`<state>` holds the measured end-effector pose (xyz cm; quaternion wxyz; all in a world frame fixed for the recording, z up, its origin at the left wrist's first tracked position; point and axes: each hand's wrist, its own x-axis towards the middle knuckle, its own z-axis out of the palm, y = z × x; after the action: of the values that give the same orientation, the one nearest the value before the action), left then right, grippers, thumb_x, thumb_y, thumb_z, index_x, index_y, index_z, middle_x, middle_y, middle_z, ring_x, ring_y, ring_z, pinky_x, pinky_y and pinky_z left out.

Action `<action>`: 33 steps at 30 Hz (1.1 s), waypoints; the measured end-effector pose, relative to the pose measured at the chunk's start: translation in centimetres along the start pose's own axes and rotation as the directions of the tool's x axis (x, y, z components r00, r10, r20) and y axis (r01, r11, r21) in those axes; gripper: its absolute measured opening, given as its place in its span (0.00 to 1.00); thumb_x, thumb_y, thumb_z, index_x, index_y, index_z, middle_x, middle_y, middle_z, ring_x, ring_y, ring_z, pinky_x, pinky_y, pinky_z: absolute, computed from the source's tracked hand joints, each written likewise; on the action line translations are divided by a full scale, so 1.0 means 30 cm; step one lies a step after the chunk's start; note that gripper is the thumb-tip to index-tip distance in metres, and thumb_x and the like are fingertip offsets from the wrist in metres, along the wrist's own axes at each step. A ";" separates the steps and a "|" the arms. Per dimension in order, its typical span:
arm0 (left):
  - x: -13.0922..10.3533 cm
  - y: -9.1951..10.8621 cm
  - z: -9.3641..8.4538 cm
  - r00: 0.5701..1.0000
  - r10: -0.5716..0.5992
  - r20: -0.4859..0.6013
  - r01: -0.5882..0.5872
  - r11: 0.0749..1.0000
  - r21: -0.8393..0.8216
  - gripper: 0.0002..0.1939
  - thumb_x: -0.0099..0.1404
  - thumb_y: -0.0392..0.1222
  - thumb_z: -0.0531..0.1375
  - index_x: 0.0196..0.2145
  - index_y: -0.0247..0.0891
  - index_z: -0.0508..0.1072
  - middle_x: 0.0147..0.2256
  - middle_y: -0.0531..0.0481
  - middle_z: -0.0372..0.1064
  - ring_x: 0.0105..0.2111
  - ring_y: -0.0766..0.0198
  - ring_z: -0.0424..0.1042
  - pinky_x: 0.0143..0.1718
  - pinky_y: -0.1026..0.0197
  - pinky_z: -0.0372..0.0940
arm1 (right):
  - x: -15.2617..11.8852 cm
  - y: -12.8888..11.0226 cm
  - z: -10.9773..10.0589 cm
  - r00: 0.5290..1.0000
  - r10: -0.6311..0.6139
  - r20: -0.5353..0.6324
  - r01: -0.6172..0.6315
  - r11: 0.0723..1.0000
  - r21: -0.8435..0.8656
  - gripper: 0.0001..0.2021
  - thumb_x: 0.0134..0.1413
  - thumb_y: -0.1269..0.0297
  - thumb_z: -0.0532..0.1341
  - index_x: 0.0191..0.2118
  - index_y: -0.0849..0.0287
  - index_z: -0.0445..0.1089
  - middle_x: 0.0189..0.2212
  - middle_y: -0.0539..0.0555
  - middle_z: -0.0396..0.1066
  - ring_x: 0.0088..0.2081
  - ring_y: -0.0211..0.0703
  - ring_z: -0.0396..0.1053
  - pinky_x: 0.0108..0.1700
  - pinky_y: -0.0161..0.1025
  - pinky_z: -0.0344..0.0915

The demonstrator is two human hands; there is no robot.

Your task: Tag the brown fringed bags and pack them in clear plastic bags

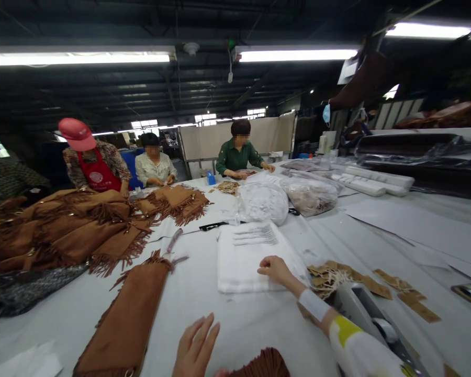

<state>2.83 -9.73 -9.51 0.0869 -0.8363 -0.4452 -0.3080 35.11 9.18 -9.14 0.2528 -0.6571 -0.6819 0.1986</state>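
My left hand (196,346) is at the bottom centre, fingers stretched out and apart, holding nothing that I can see. Just right of it, a brown fringed piece (265,364) is cut off by the frame's lower edge. My right hand (275,270) is over a stack of folded white cloth (241,262) with printed marks along its far side. Its fingers are bent together towards the thumb; whatever lies between them is hidden. To the left, a flat brown fringed bag (121,314) lies on the white table (188,298).
A heap of brown fringed bags (78,225) covers the left side. Kraft tags with white strings (337,277) and a grey tape dispenser (367,309) are beside my right forearm. Plastic-wrapped bundles (262,201) stand beyond the stack. Several co-workers, one in green (239,152), work across the table.
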 end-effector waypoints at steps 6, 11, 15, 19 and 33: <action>0.399 -0.038 0.276 0.909 0.076 0.409 -0.030 0.992 -0.119 0.32 0.66 0.59 0.50 0.65 0.53 0.48 0.68 0.46 0.41 0.66 0.44 0.46 0.63 0.34 0.49 | 0.126 0.044 0.077 0.992 0.036 0.124 -0.030 0.998 -0.046 0.09 0.30 0.71 0.70 0.26 0.60 0.76 0.27 0.54 0.76 0.30 0.44 0.71 0.32 0.35 0.61; 0.488 -0.086 0.476 0.808 -0.123 0.577 0.185 0.981 -0.051 0.34 0.60 0.66 0.52 0.62 0.59 0.54 0.69 0.48 0.35 0.66 0.32 0.37 0.61 0.28 0.40 | 0.126 0.070 0.104 0.991 0.032 0.126 -0.023 0.997 -0.071 0.05 0.46 0.67 0.62 0.24 0.59 0.74 0.24 0.53 0.75 0.29 0.42 0.70 0.31 0.35 0.57; 0.437 -0.109 0.541 0.827 -0.189 0.530 0.239 0.971 -0.026 0.32 0.61 0.64 0.54 0.62 0.63 0.53 0.69 0.50 0.29 0.66 0.33 0.34 0.60 0.27 0.40 | 0.158 0.085 0.107 0.998 0.032 0.061 -0.027 0.997 -0.070 0.09 0.52 0.66 0.58 0.23 0.59 0.69 0.25 0.55 0.73 0.29 0.43 0.68 0.31 0.37 0.56; 0.423 -0.114 0.536 0.868 -0.216 0.447 0.278 0.957 -0.078 0.29 0.64 0.59 0.53 0.61 0.54 0.58 0.66 0.44 0.46 0.65 0.42 0.46 0.61 0.31 0.45 | 0.202 0.083 0.096 0.999 -0.010 -0.048 0.010 1.000 -0.010 0.10 0.57 0.63 0.53 0.26 0.57 0.64 0.26 0.53 0.71 0.30 0.43 0.67 0.33 0.37 0.56; 0.761 -0.096 0.451 0.848 -0.470 0.245 0.473 0.880 0.048 0.22 0.65 0.56 0.52 0.50 0.43 0.69 0.51 0.42 0.66 0.52 0.48 0.61 0.53 0.43 0.56 | 0.248 0.056 0.070 0.928 -0.207 -0.310 0.229 0.973 0.035 0.11 0.62 0.55 0.45 0.32 0.53 0.55 0.26 0.50 0.65 0.29 0.45 0.66 0.33 0.40 0.59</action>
<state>15.90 13.42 -7.12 -0.0539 -0.7339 -0.6418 -0.2158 35.10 16.81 -11.20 0.3983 -0.5907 -0.6960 0.0895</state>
